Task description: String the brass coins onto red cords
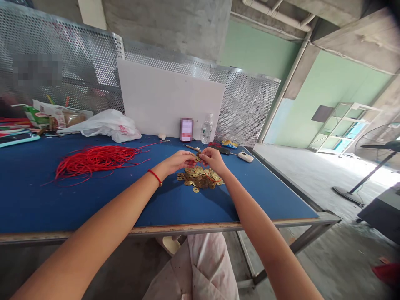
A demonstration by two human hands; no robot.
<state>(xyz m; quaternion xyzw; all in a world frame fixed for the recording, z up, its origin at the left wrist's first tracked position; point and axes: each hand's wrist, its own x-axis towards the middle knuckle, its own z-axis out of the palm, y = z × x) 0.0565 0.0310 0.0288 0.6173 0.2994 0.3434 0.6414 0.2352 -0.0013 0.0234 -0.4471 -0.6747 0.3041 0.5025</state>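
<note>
Above a heap of brass-coloured coins with holes point(200, 181), my two hands meet with fingertips close together. My left hand point(179, 161), with a red bracelet point(155, 177) at its wrist, is closed in a pinch. Facing it, my right hand point(212, 158) is pinched too. Between the fingertips shows a holed coin point(198, 156), which both hands appear to grip. Thin red cord runs by the fingers and over the heap; which hand has hold of it I cannot tell. One coin point(196, 189) lies at the heap's near edge.
A tangled bundle of red cord point(96, 160) lies left on the blue tabletop point(125, 208). Behind stand a plastic bag point(109, 125), a phone point(186, 129) and a water bottle point(206, 130) before a white board point(168, 98). A key fob point(245, 156) lies to the right.
</note>
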